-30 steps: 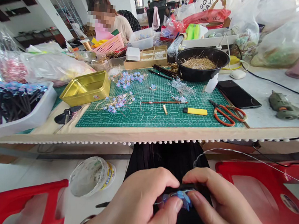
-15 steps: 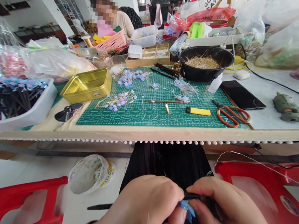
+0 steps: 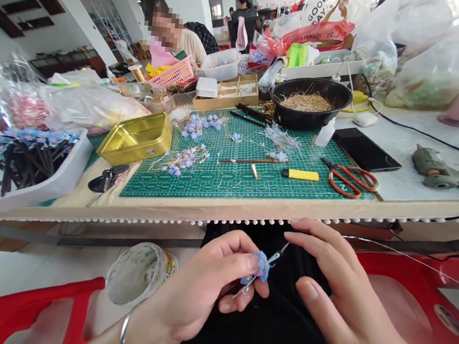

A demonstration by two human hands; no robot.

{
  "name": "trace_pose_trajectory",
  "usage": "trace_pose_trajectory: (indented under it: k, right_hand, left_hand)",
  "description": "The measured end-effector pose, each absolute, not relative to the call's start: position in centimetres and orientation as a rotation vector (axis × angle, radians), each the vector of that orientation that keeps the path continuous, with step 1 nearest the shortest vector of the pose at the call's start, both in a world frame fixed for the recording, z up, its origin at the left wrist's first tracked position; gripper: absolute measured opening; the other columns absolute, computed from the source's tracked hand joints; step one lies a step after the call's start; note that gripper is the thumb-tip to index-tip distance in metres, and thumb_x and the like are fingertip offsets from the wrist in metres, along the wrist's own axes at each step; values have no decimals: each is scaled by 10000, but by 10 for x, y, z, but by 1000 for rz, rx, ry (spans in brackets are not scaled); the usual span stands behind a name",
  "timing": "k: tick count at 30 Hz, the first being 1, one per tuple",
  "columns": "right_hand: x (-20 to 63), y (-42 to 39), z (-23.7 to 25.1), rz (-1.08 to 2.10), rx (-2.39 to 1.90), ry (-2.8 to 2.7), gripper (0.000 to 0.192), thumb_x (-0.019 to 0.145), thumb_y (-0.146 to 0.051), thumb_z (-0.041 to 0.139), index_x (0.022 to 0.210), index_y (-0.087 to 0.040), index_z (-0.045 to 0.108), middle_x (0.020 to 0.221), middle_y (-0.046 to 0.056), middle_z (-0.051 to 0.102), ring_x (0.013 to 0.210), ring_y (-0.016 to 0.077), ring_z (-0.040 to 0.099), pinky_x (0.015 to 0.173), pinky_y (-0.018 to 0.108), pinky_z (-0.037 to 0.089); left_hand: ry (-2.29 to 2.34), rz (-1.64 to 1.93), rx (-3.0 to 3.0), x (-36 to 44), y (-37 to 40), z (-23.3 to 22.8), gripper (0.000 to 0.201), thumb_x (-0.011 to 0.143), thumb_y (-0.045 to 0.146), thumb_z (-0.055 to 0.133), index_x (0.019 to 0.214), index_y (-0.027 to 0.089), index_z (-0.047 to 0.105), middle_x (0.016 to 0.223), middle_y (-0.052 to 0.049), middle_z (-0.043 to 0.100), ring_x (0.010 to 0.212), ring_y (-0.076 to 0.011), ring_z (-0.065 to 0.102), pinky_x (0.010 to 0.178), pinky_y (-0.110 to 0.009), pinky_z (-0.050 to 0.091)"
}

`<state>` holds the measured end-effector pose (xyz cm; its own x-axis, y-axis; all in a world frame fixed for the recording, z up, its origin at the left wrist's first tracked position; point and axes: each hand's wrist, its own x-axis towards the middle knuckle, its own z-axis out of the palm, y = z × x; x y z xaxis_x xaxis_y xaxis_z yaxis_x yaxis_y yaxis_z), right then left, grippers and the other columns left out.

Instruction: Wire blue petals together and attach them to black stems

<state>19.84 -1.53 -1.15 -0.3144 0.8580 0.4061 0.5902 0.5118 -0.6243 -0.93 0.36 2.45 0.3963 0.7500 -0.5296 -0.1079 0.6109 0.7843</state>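
Observation:
My left hand [image 3: 219, 274] pinches a blue artificial flower [image 3: 261, 266] between thumb and fingers, above the dark cloth on my lap. Thin wire-like ends and pale blue petals stick out from the flower on both sides. A dark, narrow piece beside it blends with the black cloth, so its length cannot be made out. To the right, my right hand [image 3: 336, 285] is open with fingers spread, its fingertips just short of the flower's wire end. On the green cutting mat [image 3: 211, 192] lie more blue-purple flower sprigs [image 3: 186, 159], a thin brown stick [image 3: 250, 161] and a single flower [image 3: 236, 137].
Orange-handled scissors [image 3: 350, 182], a yellow lighter [image 3: 300, 174], a small white bottle [image 3: 326, 132] and a black tablet [image 3: 365, 149] lie at right. A gold tin [image 3: 135, 138] and a white tub of flower stems [image 3: 74, 162] stand left. A co-worker [image 3: 189, 43] sits opposite.
Both hands were close together on the flower and a dark stick. My right hand has let go and spread its fingers; my left hand has moved up and turned, showing the flower.

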Motion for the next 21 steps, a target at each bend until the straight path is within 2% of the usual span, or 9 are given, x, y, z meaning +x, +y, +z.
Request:
trace_pose_trajectory:
  k: [2,4,6,9,13,18,21]
  right_hand:
    - [194,-15,-11,588,-1176,-2021,391,983,-300,442,1369,-318,380,1435,61,453,1371,240,387,1125,417,364]
    - [188,-14,-8,857,-1161,-1953,373,998,-284,409,1364,-332,357,1354,49,544,1261,204,518,1028,351,472]
    - [180,-13,-4,1168,-1114,-1795,285,1002,-277,393,1283,-310,420,1159,32,650,1035,162,644,855,263,553]
    - [171,-12,-2,1428,-1014,-1532,135,993,-312,425,1060,-255,527,863,-3,657,803,137,645,727,229,546]
    - [171,-9,-9,1558,-983,-1347,224,984,-414,480,889,-222,543,746,-19,610,695,118,595,674,222,509]
    - [184,-7,-25,1631,-1003,-1366,359,929,-560,519,847,-212,557,708,8,647,674,151,610,632,246,477]
    - [200,-9,-38,1585,-1126,-1396,377,922,-580,508,846,-217,571,692,9,636,656,159,594,628,253,463]
  left_hand:
    - [1002,630,729,-7,5,24,100,860,235,567,806,159,532,667,-15,648,452,-29,443,396,-139,236]
    - [981,638,719,-5,6,24,78,859,215,554,811,157,536,672,-15,643,452,-27,445,393,-135,239]
    - [970,634,709,-5,6,24,67,859,200,544,810,154,537,670,-14,634,458,-27,450,392,-130,243]
    - [971,623,695,-4,6,23,81,868,209,541,816,147,536,675,-18,629,465,-27,456,393,-127,239]
    - [961,604,695,-2,6,20,104,879,242,543,846,145,529,690,-28,641,468,-26,452,403,-136,230]
    - [961,458,744,6,13,17,116,856,253,555,895,153,510,712,-38,664,471,-36,494,407,-144,234]
    - [907,347,770,14,20,12,200,845,334,566,920,161,500,714,-40,669,485,-71,556,434,-157,323]
